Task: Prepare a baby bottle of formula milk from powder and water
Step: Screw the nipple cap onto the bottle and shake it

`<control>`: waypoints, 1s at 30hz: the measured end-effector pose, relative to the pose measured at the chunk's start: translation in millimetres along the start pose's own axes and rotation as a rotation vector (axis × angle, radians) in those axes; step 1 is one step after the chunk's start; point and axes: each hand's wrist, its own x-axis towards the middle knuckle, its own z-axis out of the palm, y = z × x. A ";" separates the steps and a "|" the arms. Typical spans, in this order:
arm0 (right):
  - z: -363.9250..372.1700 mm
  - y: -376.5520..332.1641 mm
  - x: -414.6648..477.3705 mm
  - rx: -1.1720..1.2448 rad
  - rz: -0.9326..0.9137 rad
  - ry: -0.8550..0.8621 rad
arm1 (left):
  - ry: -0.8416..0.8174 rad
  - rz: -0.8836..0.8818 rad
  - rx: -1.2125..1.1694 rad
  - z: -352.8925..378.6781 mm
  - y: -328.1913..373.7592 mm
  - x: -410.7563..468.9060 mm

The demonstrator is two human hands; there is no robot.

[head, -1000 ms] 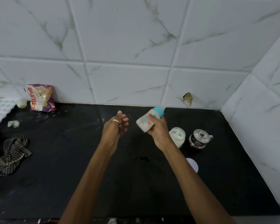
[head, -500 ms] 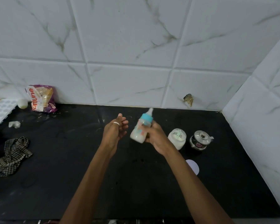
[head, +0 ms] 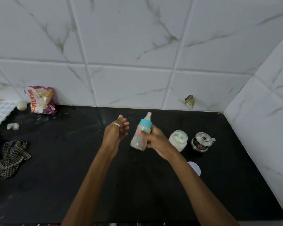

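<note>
While the right hand (head: 155, 141) grips the baby bottle (head: 141, 135), left hand (head: 115, 132) loose-fingered, black table (head: 55, 185) meets white tiled wall (head: 129, 46).

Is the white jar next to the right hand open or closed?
Open: the white jar has no lid, a scoop shows inside, and a round white lid lies apart on the counter.

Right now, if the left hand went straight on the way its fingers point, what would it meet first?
Probably nothing close: the left hand points over the counter toward the tiled wall. The bottle in the right hand lies beside that line, though depth is unclear.
</note>
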 end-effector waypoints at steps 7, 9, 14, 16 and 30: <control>0.7 -4.3 -0.7 0.260 -0.071 0.123 | 0.023 -0.008 -0.007 0.7 -4.2 -1.1; 1.4 -2.5 -7.7 0.002 0.008 -0.038 | 0.024 -0.023 -0.006 1.1 -7.3 -0.8; 1.8 -8.9 -6.0 0.523 -0.119 0.164 | 0.037 -0.027 -0.020 1.3 -7.5 -2.0; 2.4 -7.3 -8.4 0.411 -0.088 0.150 | 0.047 -0.028 -0.029 0.3 -5.8 -2.0; -5.4 6.0 -10.9 0.125 -0.034 0.039 | 0.039 -0.058 -0.034 5.6 -10.8 -2.3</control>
